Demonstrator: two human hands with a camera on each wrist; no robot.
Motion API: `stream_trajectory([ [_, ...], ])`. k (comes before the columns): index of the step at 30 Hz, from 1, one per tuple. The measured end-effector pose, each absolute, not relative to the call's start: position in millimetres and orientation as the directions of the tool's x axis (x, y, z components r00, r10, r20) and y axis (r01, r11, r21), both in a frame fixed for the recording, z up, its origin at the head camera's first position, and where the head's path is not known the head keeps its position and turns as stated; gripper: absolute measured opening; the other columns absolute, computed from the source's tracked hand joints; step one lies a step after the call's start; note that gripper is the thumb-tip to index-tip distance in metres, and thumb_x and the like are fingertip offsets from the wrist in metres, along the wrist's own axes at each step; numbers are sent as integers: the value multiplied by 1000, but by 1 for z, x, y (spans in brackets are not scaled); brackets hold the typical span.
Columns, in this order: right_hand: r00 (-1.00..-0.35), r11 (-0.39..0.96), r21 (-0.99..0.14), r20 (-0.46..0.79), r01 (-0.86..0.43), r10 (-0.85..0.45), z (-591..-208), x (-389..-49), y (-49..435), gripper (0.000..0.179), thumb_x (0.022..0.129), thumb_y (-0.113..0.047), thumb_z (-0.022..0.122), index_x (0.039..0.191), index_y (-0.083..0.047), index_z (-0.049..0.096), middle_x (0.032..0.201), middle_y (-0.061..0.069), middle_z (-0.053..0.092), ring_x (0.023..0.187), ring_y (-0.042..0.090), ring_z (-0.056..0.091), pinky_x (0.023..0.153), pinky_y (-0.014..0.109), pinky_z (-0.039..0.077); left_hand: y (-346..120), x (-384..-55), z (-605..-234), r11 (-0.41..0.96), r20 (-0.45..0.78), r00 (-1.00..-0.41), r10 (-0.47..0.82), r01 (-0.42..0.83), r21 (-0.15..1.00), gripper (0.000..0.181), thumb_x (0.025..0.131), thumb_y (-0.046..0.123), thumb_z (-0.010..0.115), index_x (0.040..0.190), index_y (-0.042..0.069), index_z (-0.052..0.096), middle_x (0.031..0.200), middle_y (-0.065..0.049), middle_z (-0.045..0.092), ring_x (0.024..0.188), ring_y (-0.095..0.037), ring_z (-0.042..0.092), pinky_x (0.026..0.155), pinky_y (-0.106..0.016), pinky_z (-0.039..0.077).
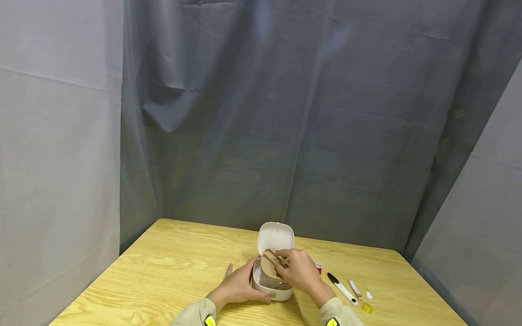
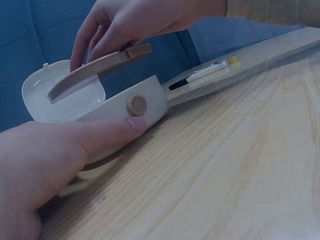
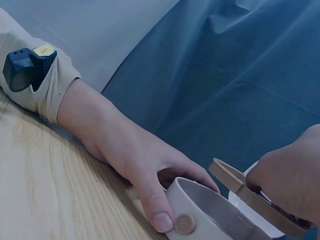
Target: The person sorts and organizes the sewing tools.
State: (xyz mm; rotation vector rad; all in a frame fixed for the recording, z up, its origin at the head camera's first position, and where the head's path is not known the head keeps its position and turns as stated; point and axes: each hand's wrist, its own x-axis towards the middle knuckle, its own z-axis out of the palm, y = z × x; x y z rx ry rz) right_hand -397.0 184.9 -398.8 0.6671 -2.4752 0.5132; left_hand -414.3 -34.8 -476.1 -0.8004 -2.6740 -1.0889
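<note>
A small cream box (image 1: 281,295) stands on the table with its white lid (image 1: 276,234) hinged open at the back. My left hand (image 1: 239,288) grips it from the left side, thumb along the front wall beside a round brown button (image 2: 137,105). Above the box opening, a brown tray insert (image 1: 268,266) is held tilted by my right hand (image 1: 302,272). In the left wrist view the tray (image 2: 102,64) is raised over the box rim, with the right fingers (image 2: 90,42) pinching its edge. Part of the box's inside is hidden under the tray.
Right of the box on the wooden table (image 1: 183,258) lie a red spool (image 1: 318,268), a black-and-white slim tool (image 1: 342,290), a small pink-and-brown strip (image 1: 355,290), a white scrap (image 1: 369,294) and a yellow piece (image 1: 367,308). A grey curtain (image 1: 244,136) hangs behind.
</note>
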Motion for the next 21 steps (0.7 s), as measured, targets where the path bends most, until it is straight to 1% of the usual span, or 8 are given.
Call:
stream_trajectory([
  [2, -739, 804, -220, 575, -552, -350, -398, -397, 185, 22, 84, -15, 82, 105, -12, 81, 99, 3, 77, 55, 4, 44, 45, 24, 35, -36, -413, -475, 587, 328, -843, 427, 534, 609, 125, 68, 72, 85, 159, 3, 34, 152, -13, 53, 138, -32, 50, 111, -79, 5],
  [4, -735, 801, -221, 580, -557, -351, -398, -398, 185, 22, 84, -14, 82, 105, -11, 81, 101, 4, 77, 56, 4, 45, 45, 24, 36, -37, -412, -475, 581, 327, -843, 428, 533, 615, 123, 68, 71, 85, 159, 4, 34, 151, -12, 53, 138, -33, 50, 111, -79, 6],
  [9, -724, 795, -217, 592, -566, -354, -397, -399, 184, 22, 83, -11, 82, 105, -9, 81, 99, 6, 76, 58, 6, 47, 46, 24, 37, -41, -412, -472, 573, 327, -840, 433, 536, 620, 120, 70, 67, 87, 159, 7, 35, 151, -12, 54, 136, -33, 52, 109, -81, 7],
  [14, -725, 802, -212, 595, -559, -347, -395, -397, 185, 22, 82, -10, 82, 104, -10, 81, 99, 5, 77, 63, 8, 51, 50, 25, 41, -42, -413, -473, 582, 332, -841, 427, 537, 611, 121, 69, 68, 87, 159, 6, 35, 151, -12, 54, 137, -33, 51, 110, -80, 7],
  [21, -780, 838, -237, 548, -491, -302, -395, -396, 191, 22, 83, -16, 82, 104, -13, 80, 90, -1, 73, 64, 9, 50, 50, 27, 40, -42, -412, -473, 583, 340, -836, 430, 545, 602, 121, 69, 69, 86, 158, 4, 35, 151, -15, 54, 137, -34, 51, 109, -81, 7],
])
